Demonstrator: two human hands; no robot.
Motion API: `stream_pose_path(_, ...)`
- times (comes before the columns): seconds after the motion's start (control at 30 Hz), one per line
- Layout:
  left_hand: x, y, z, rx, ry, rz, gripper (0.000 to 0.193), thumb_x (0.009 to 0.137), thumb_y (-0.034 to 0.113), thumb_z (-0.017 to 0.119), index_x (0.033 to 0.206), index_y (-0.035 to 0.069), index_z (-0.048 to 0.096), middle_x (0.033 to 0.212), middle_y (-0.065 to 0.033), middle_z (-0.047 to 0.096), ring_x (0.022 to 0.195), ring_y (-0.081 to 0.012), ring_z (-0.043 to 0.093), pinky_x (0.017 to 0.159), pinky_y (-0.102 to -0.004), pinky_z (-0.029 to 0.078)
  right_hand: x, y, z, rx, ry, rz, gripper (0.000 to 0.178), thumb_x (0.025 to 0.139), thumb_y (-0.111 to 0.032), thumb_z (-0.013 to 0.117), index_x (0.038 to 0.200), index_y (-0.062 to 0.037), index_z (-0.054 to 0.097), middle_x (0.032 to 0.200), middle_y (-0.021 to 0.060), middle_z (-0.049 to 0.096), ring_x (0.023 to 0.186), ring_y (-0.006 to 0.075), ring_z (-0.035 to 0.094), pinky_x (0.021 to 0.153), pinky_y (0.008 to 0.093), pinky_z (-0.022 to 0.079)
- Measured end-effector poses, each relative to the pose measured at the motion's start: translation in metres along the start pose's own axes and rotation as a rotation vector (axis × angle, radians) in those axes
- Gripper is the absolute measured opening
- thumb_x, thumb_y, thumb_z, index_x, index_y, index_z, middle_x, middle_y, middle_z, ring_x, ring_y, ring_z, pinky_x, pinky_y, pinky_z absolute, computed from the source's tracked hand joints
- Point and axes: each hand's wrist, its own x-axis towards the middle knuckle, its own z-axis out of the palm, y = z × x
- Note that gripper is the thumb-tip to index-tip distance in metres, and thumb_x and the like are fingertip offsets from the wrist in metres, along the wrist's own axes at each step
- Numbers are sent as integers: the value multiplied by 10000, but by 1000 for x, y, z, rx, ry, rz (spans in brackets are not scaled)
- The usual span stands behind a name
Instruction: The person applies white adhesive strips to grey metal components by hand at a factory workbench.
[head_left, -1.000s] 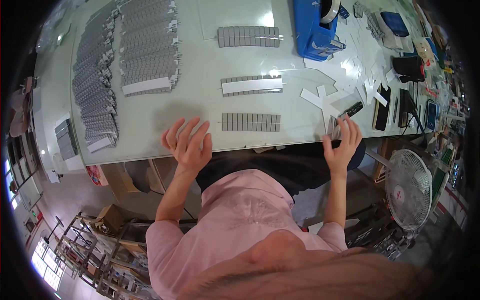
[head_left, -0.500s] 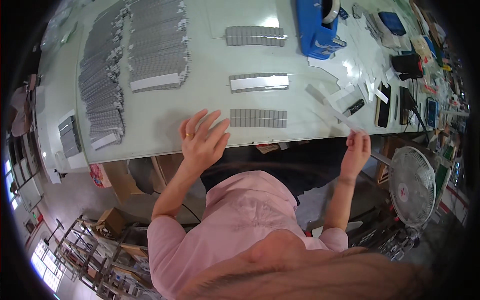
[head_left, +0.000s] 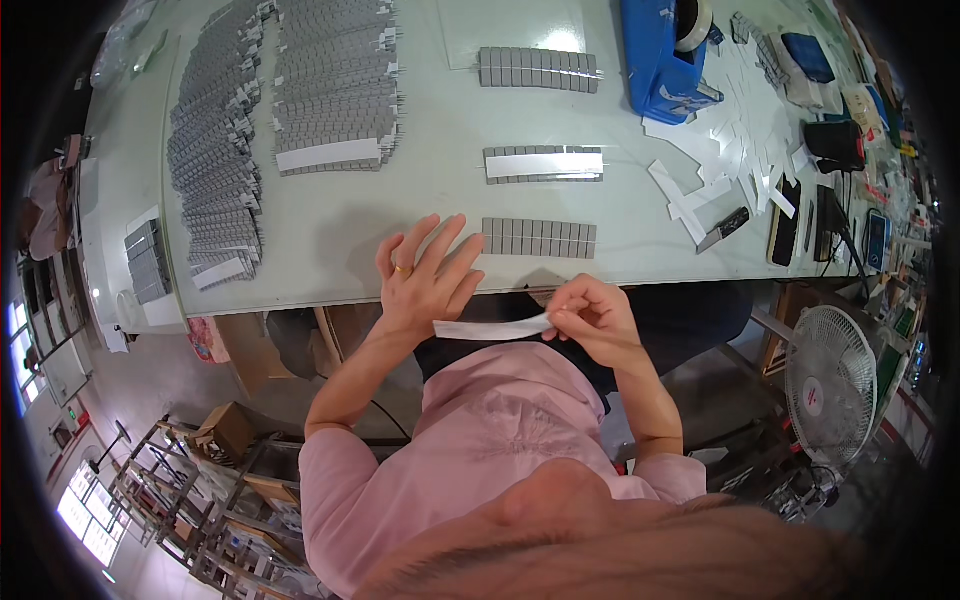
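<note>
Between the thumb and fingers of my right hand (head_left: 597, 318) is one end of a white strip (head_left: 490, 330). The strip reaches leftward in front of my body, just off the table's near edge. My left hand (head_left: 430, 270) has its fingers spread over the table, beside the left end of the nearest segmented grey strip (head_left: 540, 239). Above that lies a second segmented grey strip (head_left: 497, 179) with a white strip across it. Farther back is a third segmented grey strip (head_left: 540, 70), with a thin line along it.
Dense rows of segmented grey strips (head_left: 335, 110) cover the table's left part. A blue tape dispenser (head_left: 660, 75) stands at the back right. Near it lie white paper scraps (head_left: 740, 150), a utility knife (head_left: 722, 230) and a phone (head_left: 785, 225). A fan (head_left: 832, 385) stands at the right.
My right hand has swung from the right, near the paper scraps, to the middle in front of me, carrying the white strip. My left hand stays almost in place. The whole view has shifted slightly.
</note>
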Motion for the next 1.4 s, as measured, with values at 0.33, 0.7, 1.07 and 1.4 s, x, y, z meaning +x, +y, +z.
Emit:
stream_pose_path(0.33,1,1,-2,13,-47,6,289,816,304,726,1091,214,717,1330,26,594,1298,-193,450,1040,-437,291,28,-8,-11,-234,480,-118,96,960,-84,631,1014,-5,634,738,-10,604,635,36,535,572,190,439)
stream_pose_path(0.7,5,-1,-4,-65,-67,-5,295,844,287,703,1128,211,730,1308,-15,614,1239,-246,493,1013,-418,329,31,-9,-17,-320,504,-137,102,968,-123,632,1013,-32,636,731,-30,591,605,20,508,529,172,378)
stream_pose_path(1.07,5,-1,-6,-78,-69,-1,308,841,271,709,1141,206,728,1315,-26,609,1233,-256,495,1011,-416,335,34,-9,-15,-347,516,-132,116,962,-102,635,1015,1,638,727,-9,613,622,35,532,569,189,435)
stream_pose_path(1.4,3,0,0,29,-40,55,338,800,281,740,1133,241,700,1334,21,585,1273,-202,456,1005,-425,330,29,-8,-18,-347,531,-169,141,937,-75,659,1048,12,656,747,-13,610,637,28,516,589,181,423)
